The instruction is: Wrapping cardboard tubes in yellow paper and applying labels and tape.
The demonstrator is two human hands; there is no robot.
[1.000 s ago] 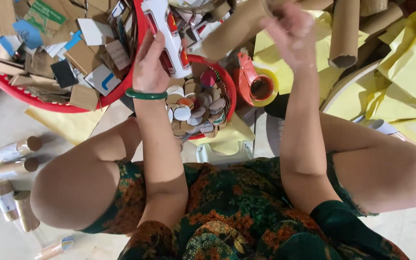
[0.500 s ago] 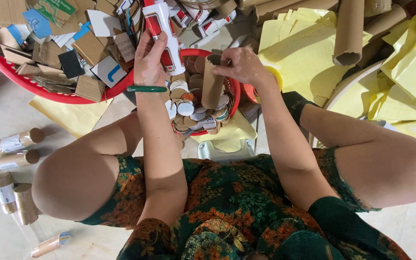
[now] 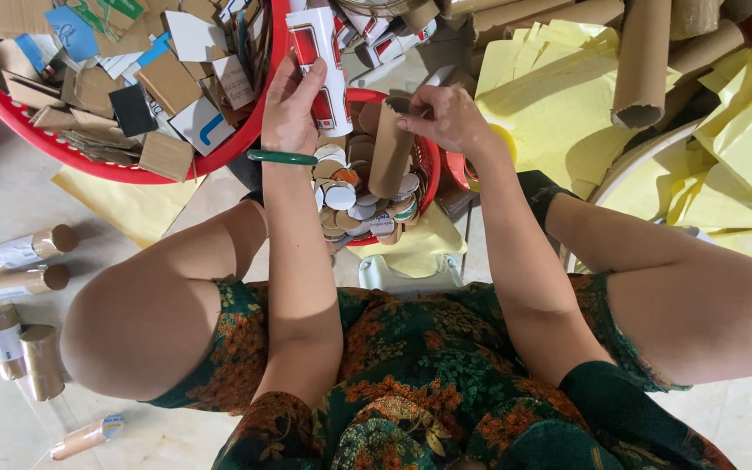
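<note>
**Two hands busy over a basket of cardboard discs**

Nearest the camera, the person sits on the floor (image 3: 10, 200) in a dark green dress (image 3: 411, 383) with an orange flower pattern, bare knees spread to either side. By the left knee, several brown cardboard tubes (image 3: 23, 251) wrapped in clear film lie on the pale tiles, well apart from both hands.

Between the knees, a little farther out, stands a small red basket (image 3: 428, 165) filled with round cardboard discs (image 3: 341, 196) in white and brown. The right hand (image 3: 446, 117) is closed around the upper end of a plain brown cardboard tube (image 3: 391, 152), pinching it at the rim with fingers and thumb; the tube stands nearly upright with its lower end among the discs in the basket. The left hand (image 3: 293, 104), a green bangle (image 3: 282, 157) on its wrist, grips a red-and-white printed tube (image 3: 324, 65) and holds it just beside the brown one, over the basket's far left edge.

Beyond the left hand, a large red tub (image 3: 245, 144) holds flat cardboard offcuts (image 3: 167, 83) in brown, white, black and blue. To the far right lie crumpled yellow paper sheets (image 3: 550, 96) with long brown cardboard rolls (image 3: 641, 61) resting on them.
</note>
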